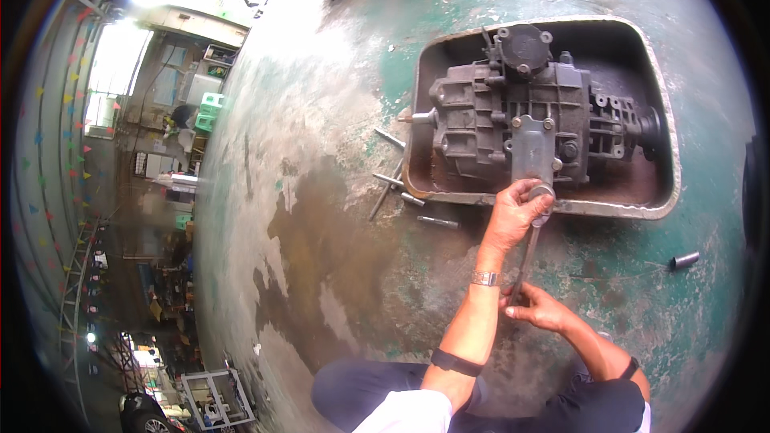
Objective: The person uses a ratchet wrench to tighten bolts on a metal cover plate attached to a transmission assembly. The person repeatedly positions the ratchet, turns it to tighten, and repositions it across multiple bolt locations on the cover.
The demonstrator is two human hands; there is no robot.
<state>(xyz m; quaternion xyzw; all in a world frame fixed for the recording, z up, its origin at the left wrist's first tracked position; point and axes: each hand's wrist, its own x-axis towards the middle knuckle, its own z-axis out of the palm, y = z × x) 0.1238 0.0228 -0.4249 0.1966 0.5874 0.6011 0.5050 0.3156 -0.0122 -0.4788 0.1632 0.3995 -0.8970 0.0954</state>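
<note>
A grey gearbox point(473, 116) lies in a worn metal tray point(672, 162) on the floor in front of me. A flat metal plate point(532, 148) with bolts at its far end sits on its near side. My left hand point(508, 218) wraps round the round head of a ratchet wrench point(526, 261), at the near end of that plate. The wrench's long handle points back toward me, and my right hand point(539, 309) grips its end. What lies under the head is hidden by my left fingers.
Several metal bars and sockets point(399, 190) lie on the floor left of the tray. A loose cylindrical socket point(684, 261) lies to its near right. Dark wet patches point(313, 248) stain the floor. Green stools point(210, 109) and a metal frame point(216, 399) stand farther left.
</note>
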